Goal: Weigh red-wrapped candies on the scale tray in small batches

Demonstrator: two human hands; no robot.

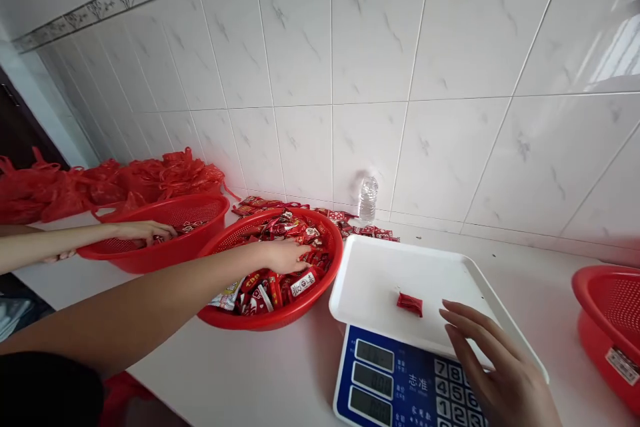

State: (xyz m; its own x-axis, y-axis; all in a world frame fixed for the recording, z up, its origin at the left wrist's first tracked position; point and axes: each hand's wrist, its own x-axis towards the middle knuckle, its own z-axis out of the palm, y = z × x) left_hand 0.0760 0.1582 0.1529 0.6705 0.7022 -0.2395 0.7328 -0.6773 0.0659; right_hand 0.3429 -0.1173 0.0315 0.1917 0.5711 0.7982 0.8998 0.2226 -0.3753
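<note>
My left hand [287, 255] reaches into a red basket [270, 320] heaped with red wrapped candies [280, 287]. Its fingers are drawn together on the candies near the basket's middle. My right hand [493, 357] is open, with its fingers stretched out over the near edge of the white tray [370, 280] and the scale's keypad. One red wrapped candy [410, 303] lies alone on the tray, just left of my fingertips. The tray sits on a blue electronic scale [395, 380] with three displays.
Another person's hand [145, 230] reaches into a second red basket [150, 253] at the left. Red plastic bags [100, 183] pile up behind it. A water bottle [368, 199] stands by the tiled wall, with loose candies [350, 220] nearby. A third red basket [607, 327] is at the right edge.
</note>
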